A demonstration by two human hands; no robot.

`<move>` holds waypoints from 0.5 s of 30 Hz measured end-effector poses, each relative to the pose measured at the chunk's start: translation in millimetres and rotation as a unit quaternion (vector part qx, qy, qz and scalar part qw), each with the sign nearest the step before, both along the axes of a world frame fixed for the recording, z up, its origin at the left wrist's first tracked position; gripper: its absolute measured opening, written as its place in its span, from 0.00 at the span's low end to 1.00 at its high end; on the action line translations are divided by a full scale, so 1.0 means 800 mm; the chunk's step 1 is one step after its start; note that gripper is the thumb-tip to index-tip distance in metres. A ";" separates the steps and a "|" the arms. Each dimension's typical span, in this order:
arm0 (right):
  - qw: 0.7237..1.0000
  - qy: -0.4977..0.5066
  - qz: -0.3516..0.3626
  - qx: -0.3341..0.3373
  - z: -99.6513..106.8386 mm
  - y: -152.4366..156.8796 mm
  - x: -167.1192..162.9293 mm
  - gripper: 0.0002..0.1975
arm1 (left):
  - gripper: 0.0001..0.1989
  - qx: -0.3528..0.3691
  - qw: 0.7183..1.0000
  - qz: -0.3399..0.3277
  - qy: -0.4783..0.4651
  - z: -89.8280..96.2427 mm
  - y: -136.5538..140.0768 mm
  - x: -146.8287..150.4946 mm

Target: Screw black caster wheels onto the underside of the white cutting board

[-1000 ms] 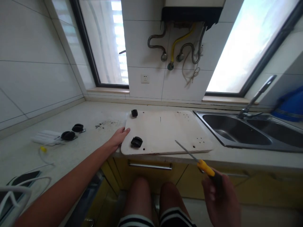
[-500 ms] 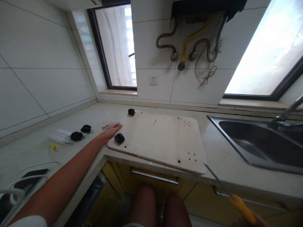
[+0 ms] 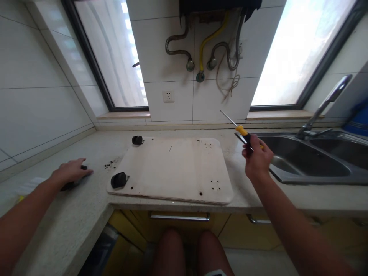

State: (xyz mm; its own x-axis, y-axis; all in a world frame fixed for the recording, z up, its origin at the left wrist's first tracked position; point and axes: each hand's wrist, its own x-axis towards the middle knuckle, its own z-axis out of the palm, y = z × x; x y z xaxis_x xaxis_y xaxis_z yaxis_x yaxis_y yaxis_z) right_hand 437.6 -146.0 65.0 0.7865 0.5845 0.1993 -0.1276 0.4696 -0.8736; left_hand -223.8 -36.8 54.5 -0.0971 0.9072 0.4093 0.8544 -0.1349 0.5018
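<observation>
A white board [image 3: 172, 168] with rounded corners and small holes lies flat on the counter. Two black caster wheels stand at its left corners, one at the back [image 3: 137, 140] and one at the front [image 3: 119, 180]. My left hand [image 3: 70, 170] is on the counter left of the board, its fingers closed around a loose black caster [image 3: 84, 167]. Another dark caster [image 3: 67, 186] is partly hidden under that hand. Raised over the counter near the sink, my right hand [image 3: 258, 157] grips a screwdriver [image 3: 241, 129] with a yellow and black handle, tip pointing up-left. A shiny metal piece [image 3: 240, 138] also shows by these fingers.
Small dark screws [image 3: 110, 165] lie left of the board. The steel sink [image 3: 283, 179] with its faucet [image 3: 324, 105] is at the right. Pipes [image 3: 201, 53] hang on the tiled wall above a socket [image 3: 168, 96]. A drawer handle [image 3: 179, 217] juts below the counter edge.
My left hand has left the board's edge and moved left onto the loose casters. My right hand has lifted the screwdriver from below the counter edge. The view has shifted right.
</observation>
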 end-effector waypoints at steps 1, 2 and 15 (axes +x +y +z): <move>1.000 0.002 -0.003 -0.012 0.000 0.027 0.003 0.18 | 0.36 -0.017 1.000 0.017 0.018 -0.004 0.000 -0.008; 1.000 0.004 -0.006 -0.027 -0.002 0.052 0.005 0.15 | 0.34 -0.035 0.998 0.034 0.034 -0.008 -0.001 -0.013; 0.994 0.002 0.013 -0.111 -0.091 0.145 0.022 0.21 | 0.24 0.125 0.990 -0.006 -0.069 0.069 -0.036 0.253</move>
State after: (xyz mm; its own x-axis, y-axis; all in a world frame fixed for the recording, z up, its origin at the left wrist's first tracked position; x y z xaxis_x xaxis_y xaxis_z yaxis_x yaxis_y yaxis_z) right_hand 455.2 -29.7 -8.2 0.7709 0.6343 0.0588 -0.1419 0.2610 -0.9549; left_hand -21.0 -65.6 109.5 -0.1576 0.7808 0.6046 0.7772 -0.2797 0.5637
